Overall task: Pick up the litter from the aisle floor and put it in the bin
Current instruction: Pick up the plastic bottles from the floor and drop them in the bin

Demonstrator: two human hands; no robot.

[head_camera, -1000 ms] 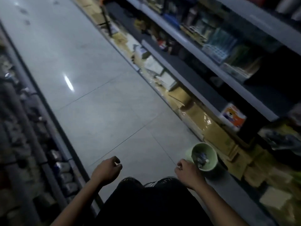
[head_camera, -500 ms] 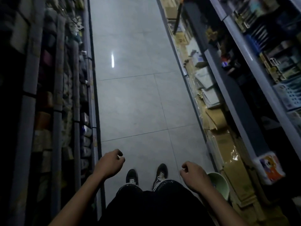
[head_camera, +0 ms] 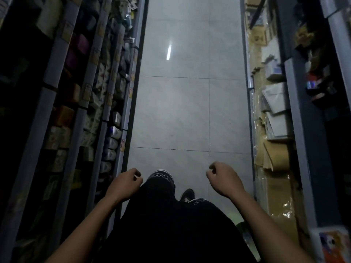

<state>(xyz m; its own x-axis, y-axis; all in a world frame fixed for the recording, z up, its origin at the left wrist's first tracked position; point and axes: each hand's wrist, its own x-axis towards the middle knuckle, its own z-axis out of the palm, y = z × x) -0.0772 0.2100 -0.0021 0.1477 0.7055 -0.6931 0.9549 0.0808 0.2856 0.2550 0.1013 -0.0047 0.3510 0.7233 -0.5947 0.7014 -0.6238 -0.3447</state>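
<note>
Left hand (head_camera: 124, 184), right hand (head_camera: 225, 180) loosely curled, seemingly empty; aisle floor (head_camera: 190, 111) between shelves (head_camera: 114, 114).

a dim shop aisle: pale grey tiled floor (head_camera: 190, 111) runs up the middle of the frame, a streak of lamp glare (head_camera: 168, 52) near the top. stocked shelves (head_camera: 106, 103) line the left edge, shelves with cardboard boxes (head_camera: 273, 160) the right.

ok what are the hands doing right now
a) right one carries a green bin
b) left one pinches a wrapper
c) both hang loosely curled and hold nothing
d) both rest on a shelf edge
c: the left hand and the right hand hang in front of the body over the tiled floor, fingers loosely curled, with nothing in either grip.
</note>
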